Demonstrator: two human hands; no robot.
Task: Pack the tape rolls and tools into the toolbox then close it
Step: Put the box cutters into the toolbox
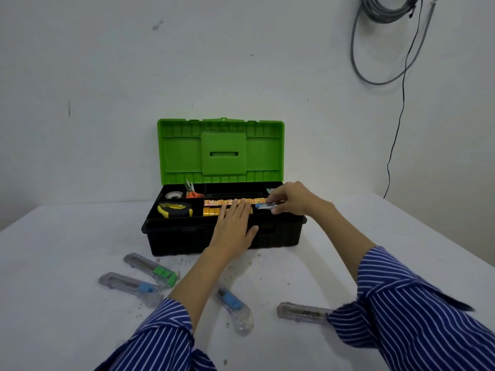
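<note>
With your right hand [288, 200] pinching what looks like a blue utility knife [265, 206] over the toolbox [187, 236] tray's right end and your left hand [235, 223] flat and released on its front rim, a careless drop could wedge the knife across a divider.

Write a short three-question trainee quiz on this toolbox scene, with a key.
1. True or false: the toolbox lid is shut.
2. How many utility knives lie on the table outside the toolbox? A) two B) four C) six
3. Fill in: the right hand holds a ____ over the tray.

Key: 1 false, it stands open. 2 B: green-slider knife, blue-slider knife, middle knife, clear knife. 3 utility knife.
</note>
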